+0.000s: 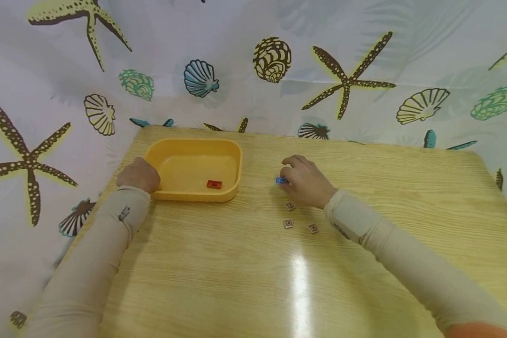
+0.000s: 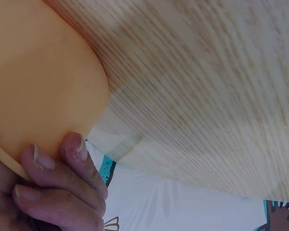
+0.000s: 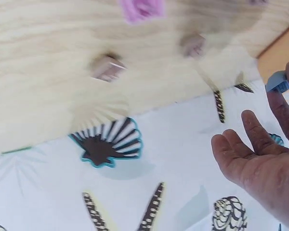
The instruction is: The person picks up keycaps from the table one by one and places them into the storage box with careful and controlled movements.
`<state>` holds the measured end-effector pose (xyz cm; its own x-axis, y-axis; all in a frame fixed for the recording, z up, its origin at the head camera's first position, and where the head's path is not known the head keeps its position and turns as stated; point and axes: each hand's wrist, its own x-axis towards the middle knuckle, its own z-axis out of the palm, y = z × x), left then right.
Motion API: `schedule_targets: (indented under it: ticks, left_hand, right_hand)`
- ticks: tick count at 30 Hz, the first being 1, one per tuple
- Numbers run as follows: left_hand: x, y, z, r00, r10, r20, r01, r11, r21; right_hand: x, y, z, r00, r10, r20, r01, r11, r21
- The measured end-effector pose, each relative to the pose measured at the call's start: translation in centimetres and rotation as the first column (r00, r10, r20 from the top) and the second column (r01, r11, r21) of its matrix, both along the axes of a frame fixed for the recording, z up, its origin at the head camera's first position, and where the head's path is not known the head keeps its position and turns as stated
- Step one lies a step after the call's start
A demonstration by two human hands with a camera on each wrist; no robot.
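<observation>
My left hand grips the left rim of a yellow-orange plastic tub. In the left wrist view its curled fingers lie against the tub's outer wall. A small red block with dark marking lies on the tub floor, towards the front right. To the right of the tub, my right hand pinches a small blue block between thumb and index finger, above the table. In the right wrist view, the blue block is at the fingertips, the other fingers loosely bent.
Small brownish square pieces lie on the wooden table below the right hand. A blurred pink piece shows in the right wrist view. White cloth with shells and starfish hangs behind the table's far edge.
</observation>
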<state>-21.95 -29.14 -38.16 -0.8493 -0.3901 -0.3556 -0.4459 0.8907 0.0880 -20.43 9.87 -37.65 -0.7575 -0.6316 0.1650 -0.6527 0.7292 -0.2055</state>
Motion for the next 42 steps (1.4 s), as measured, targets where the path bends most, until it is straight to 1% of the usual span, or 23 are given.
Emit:
schedule_targets:
  ticks: [4,7,9,12,16,19,21,24,27,31,35,42]
  left_hand:
    - [0.0,-0.1,0.0,1.0,-0.001,0.007,0.001,1.0,-0.007]
    - [0.0,-0.2,-0.1,1.0,-0.005,0.004,0.005,1.0,-0.014]
    - [0.1,-0.1,-0.1,1.0,-0.012,0.003,0.012,1.0,-0.02]
    - [0.1,0.0,-0.2,1.0,-0.014,-0.009,0.013,1.0,-0.02]
    - [0.2,0.0,-0.3,1.0,-0.004,-0.022,0.004,1.0,-0.003]
    - [0.2,0.1,-0.2,1.0,0.005,-0.03,-0.004,1.0,0.011]
    - [0.2,0.1,-0.2,1.0,0.009,-0.027,-0.009,1.0,0.014]
    - [0.0,0.1,-0.2,1.0,0.015,-0.013,-0.015,1.0,0.009]
    - [0.0,-0.1,-0.2,1.0,0.015,0.013,-0.015,1.0,-0.004]
    - [-0.2,0.0,-0.1,1.0,0.009,0.021,-0.009,1.0,-0.007]
    - [-0.1,-0.2,-0.2,1.0,0.003,0.019,-0.003,1.0,-0.003]
    - [-0.1,-0.1,-0.3,1.0,-0.014,0.028,0.014,1.0,-0.017]
  right_hand:
    - [-0.9,-2.5,1.7,0.999,0.034,-0.034,-0.035,0.999,-0.033]
    - [-1.7,-4.9,2.9,0.998,0.051,-0.042,-0.052,0.998,-0.031]
    - [-2.0,-6.6,3.5,0.998,0.054,-0.022,-0.054,0.998,-0.007]
    - [-2.2,-9.1,4.3,0.998,0.054,0.026,-0.055,0.998,0.039]
    - [-2.0,-11.9,4.7,0.995,0.065,0.073,-0.072,0.993,0.092]
    - [-2.0,-13.1,4.8,0.995,0.069,0.074,-0.078,0.991,0.113]
    - [-2.1,-13.4,4.7,0.996,0.064,0.065,-0.072,0.99,0.122]
    - [-2.3,-13.0,4.3,0.997,0.037,0.065,-0.046,0.989,0.14]
    - [-2.5,-11.9,3.9,0.998,0.011,0.068,-0.021,0.988,0.152]
    - [-2.5,-9.6,3.4,0.998,-0.015,0.065,0.007,0.991,0.135]
    - [-2.2,-7.0,2.9,0.999,-0.03,0.043,0.026,0.995,0.097]
    - [-1.5,-1.8,2.1,0.998,-0.06,-0.025,0.061,0.997,0.048]
